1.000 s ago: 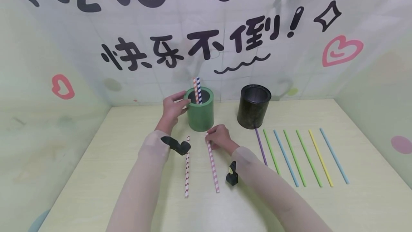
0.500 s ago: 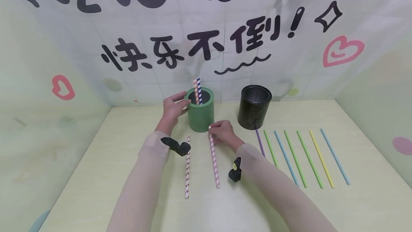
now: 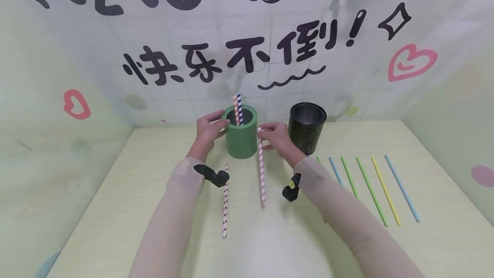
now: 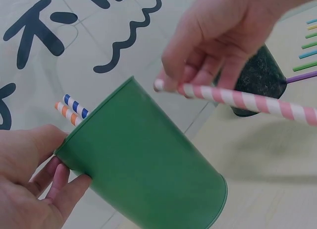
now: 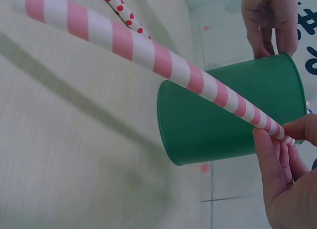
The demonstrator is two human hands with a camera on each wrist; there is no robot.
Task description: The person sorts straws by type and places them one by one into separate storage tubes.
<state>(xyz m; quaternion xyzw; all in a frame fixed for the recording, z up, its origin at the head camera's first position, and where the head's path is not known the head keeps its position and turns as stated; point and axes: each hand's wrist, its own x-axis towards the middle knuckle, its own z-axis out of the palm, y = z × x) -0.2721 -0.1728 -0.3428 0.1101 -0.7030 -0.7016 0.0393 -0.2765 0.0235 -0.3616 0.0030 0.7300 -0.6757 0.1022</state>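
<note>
My right hand [image 3: 278,137] pinches a pink-and-white striped paper straw [image 3: 262,170] near its upper end. The straw slants down toward me, and its lower end casts a separate shadow in the right wrist view. It is just right of a green can [image 3: 241,143]. At the can's left rim, my left hand [image 3: 208,130] holds on with thumb and fingers. Inside stand an orange-striped straw [image 3: 236,108] and a navy-striped straw [image 3: 240,108]. A white straw with red dots [image 3: 225,205] lies on the table before the can.
To the right of my right hand stands a black can [image 3: 306,128]. Several thin coloured straws lie in a row on the right of the table [image 3: 436,175], among them a yellow one [image 3: 386,192]; my right forearm covers some. A printed cloth backdrop [image 3: 185,110] rises behind.
My right hand has lifted the pink-striped straw off the table and carried it up, away from me and slightly right. The left hand stays at the green can.
</note>
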